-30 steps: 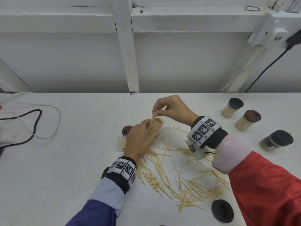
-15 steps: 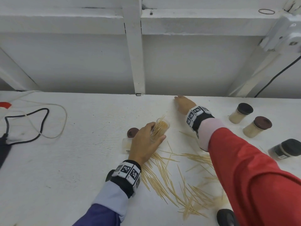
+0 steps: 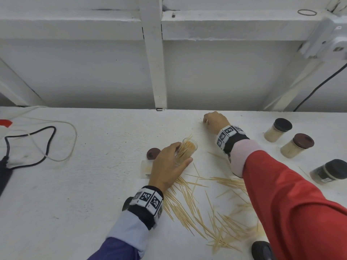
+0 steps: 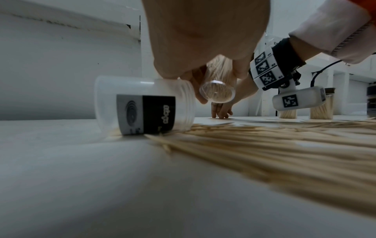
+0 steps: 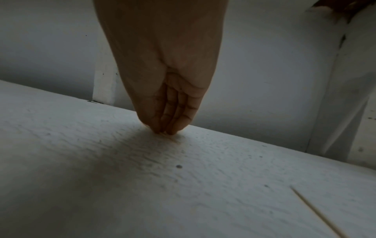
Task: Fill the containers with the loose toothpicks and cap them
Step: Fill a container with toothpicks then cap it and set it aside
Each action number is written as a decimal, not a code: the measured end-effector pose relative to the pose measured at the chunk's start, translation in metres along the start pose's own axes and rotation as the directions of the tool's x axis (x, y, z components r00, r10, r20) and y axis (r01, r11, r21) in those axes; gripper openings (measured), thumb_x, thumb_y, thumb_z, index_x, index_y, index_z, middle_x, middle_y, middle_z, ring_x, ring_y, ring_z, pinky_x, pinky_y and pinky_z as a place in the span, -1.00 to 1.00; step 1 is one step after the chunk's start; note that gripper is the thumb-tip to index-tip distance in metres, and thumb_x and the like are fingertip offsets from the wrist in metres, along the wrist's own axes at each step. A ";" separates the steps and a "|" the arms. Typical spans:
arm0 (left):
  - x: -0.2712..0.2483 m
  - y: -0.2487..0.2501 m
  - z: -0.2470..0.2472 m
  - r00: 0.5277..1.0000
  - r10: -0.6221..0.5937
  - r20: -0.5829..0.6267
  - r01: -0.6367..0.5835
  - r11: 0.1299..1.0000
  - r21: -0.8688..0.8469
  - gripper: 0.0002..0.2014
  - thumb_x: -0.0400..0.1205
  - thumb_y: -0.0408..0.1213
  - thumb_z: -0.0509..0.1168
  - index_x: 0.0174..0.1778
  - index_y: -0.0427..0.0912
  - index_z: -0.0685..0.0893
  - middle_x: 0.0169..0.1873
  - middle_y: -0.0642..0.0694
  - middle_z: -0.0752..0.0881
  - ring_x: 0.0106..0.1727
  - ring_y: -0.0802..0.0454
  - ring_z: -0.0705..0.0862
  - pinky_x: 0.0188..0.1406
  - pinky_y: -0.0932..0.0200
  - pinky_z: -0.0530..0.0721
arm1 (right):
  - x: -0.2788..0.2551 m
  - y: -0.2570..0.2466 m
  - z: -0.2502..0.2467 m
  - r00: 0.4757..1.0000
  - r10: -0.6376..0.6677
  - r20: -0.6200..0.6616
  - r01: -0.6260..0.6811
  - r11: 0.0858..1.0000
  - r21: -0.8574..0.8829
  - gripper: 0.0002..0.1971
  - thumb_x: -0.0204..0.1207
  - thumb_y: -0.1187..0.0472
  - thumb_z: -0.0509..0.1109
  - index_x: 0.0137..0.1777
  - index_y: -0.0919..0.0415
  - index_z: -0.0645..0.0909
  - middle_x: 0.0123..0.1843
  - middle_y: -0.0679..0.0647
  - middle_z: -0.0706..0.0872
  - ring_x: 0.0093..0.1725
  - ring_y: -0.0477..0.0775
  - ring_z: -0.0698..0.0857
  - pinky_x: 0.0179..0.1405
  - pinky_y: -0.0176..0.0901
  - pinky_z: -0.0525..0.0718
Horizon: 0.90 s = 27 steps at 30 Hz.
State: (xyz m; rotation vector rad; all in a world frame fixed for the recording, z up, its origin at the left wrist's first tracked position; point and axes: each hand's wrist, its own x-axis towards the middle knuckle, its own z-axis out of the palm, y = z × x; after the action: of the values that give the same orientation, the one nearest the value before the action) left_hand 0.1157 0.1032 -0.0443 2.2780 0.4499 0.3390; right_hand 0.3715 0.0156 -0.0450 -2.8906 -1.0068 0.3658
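Fingertips [image 5: 171, 128] of the right hand [image 3: 216, 121] are bunched together and pressed down on the white bench [image 3: 93, 184] right at its far edge, by the wall. Whether they pinch a toothpick there, I cannot tell; the spot under them is in shadow. One stray toothpick [image 5: 317, 212] lies on the bench nearer the wrist.

Over to the left hand [image 3: 167, 169]: fingers and thumb are curled round a clear open container [image 3: 185, 150], holding it tilted, mouth pointing toward the far edge. It is packed with toothpicks, a few tips poking out past the rim. From the left wrist view its round clear base [image 4: 217, 92] hangs off the bench surface.

Just left of that hand, a second clear container [image 4: 144, 104] with a grey and black label lies on its side, uncapped and nearly empty. A brown cap [image 3: 153, 153] sits on the bench just beyond it.

Loose toothpicks [image 3: 197, 212] are strewn in a wide scatter from under the left wrist across to the red sleeve [image 3: 291, 203] and toward the near edge, where a black cap [image 3: 261, 250] lies.

Toward the right edge, three capped containers: a black-capped one [image 3: 277, 130] farthest back, a brown-capped one [image 3: 296, 145] beside it, both full, and a dark one [image 3: 330, 171] lying tilted nearer.

Cables [image 3: 37, 147] loop by the left edge.
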 end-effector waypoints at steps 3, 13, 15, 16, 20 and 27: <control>0.000 0.001 0.000 1.000 -0.014 0.006 0.014 1.000 0.002 -0.42 0.58 0.08 0.41 0.45 -0.12 0.49 0.26 0.01 0.64 0.28 0.09 0.56 0.24 0.23 0.49 | -0.005 -0.001 0.000 1.000 -0.007 -0.005 0.007 1.000 -0.025 -0.69 0.54 0.49 0.18 0.19 0.30 0.64 0.21 0.25 0.67 0.14 0.31 0.67 0.13 0.00 0.65; -0.001 0.001 0.000 1.000 -0.002 0.014 0.002 1.000 0.004 -0.41 0.58 0.08 0.41 0.46 -0.11 0.49 0.27 0.02 0.64 0.29 0.09 0.56 0.28 0.19 0.51 | -0.022 -0.007 -0.003 0.986 -0.159 0.049 0.166 0.967 -0.192 -0.82 0.48 0.47 0.22 -0.05 0.36 0.65 0.01 0.23 0.67 -0.06 0.28 0.68 -0.18 -0.08 0.54; -0.001 0.001 0.000 1.000 0.001 0.013 -0.001 1.000 0.003 -0.41 0.58 0.08 0.41 0.46 -0.11 0.50 0.26 0.03 0.64 0.29 0.10 0.56 0.27 0.22 0.49 | -0.026 -0.011 -0.004 0.981 -0.183 0.055 0.192 0.940 -0.282 -0.86 0.53 0.47 0.17 -0.12 0.29 0.54 -0.06 0.22 0.60 -0.15 0.22 0.59 -0.20 -0.10 0.46; -0.001 0.000 0.001 1.000 0.003 0.011 -0.003 1.000 0.003 -0.42 0.58 0.09 0.41 0.46 -0.10 0.50 0.26 0.03 0.64 0.28 0.10 0.57 0.26 0.22 0.50 | -0.029 -0.012 -0.004 0.981 -0.188 0.053 0.195 0.926 -0.324 -0.86 0.55 0.47 0.16 -0.14 0.26 0.47 -0.11 0.21 0.55 -0.18 0.20 0.54 -0.20 -0.10 0.44; -0.001 0.000 0.001 1.000 0.003 0.007 -0.003 1.000 -0.001 -0.42 0.58 0.09 0.41 0.45 -0.09 0.50 0.24 0.05 0.64 0.27 0.11 0.57 0.26 0.18 0.52 | -0.038 -0.017 -0.005 0.982 -0.180 0.051 0.184 0.883 -0.431 -0.85 0.58 0.45 0.17 -0.16 0.22 0.40 -0.23 0.11 0.45 -0.22 0.16 0.49 -0.20 -0.12 0.42; 0.000 -0.002 0.001 1.000 0.000 0.012 0.000 1.000 0.014 -0.40 0.57 0.10 0.40 0.46 -0.11 0.49 0.26 0.01 0.65 0.29 0.07 0.57 0.30 0.09 0.56 | -0.050 -0.013 -0.004 0.993 -0.092 0.069 0.098 0.992 -0.081 -0.96 0.54 0.26 0.32 -0.08 0.21 0.57 -0.07 0.07 0.63 -0.13 0.11 0.60 -0.16 -0.12 0.51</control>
State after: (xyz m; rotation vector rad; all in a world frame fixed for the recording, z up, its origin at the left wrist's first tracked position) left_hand 0.1161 0.1041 -0.0467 2.2923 0.4477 0.3234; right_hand 0.3267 -0.0051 -0.0289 -2.9078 -1.1933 0.4241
